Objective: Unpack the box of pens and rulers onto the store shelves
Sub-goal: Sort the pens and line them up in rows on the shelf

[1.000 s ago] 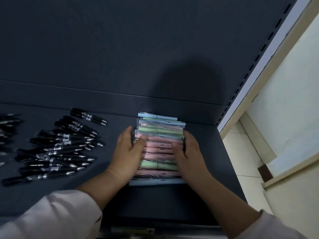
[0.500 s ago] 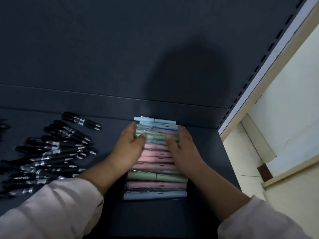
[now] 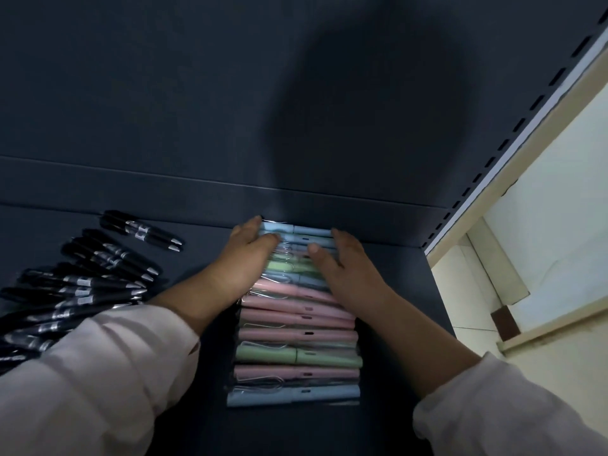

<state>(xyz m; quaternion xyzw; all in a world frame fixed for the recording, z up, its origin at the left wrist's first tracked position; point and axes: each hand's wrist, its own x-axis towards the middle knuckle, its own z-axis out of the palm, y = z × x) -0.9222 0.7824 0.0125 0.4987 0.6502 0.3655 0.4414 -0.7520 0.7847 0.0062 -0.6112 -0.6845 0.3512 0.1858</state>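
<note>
Stretched longer across the dark shelf point(image 3: 414, 274) than before, the row of wrapped pastel pens point(image 3: 296, 337) reaches its back edge; black pens point(image 3: 98, 278) lie loose at left; left hand point(image 3: 246, 258) and right hand point(image 3: 342, 261), moved rearward, press the row's far end, fingers flat, grasping nothing.

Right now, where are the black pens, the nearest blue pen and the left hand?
black pens point(image 3: 75, 291): head view, middle of the pile.
nearest blue pen point(image 3: 292, 394): head view, middle of its barrel.
left hand point(image 3: 244, 261): head view, back of the hand.
</note>
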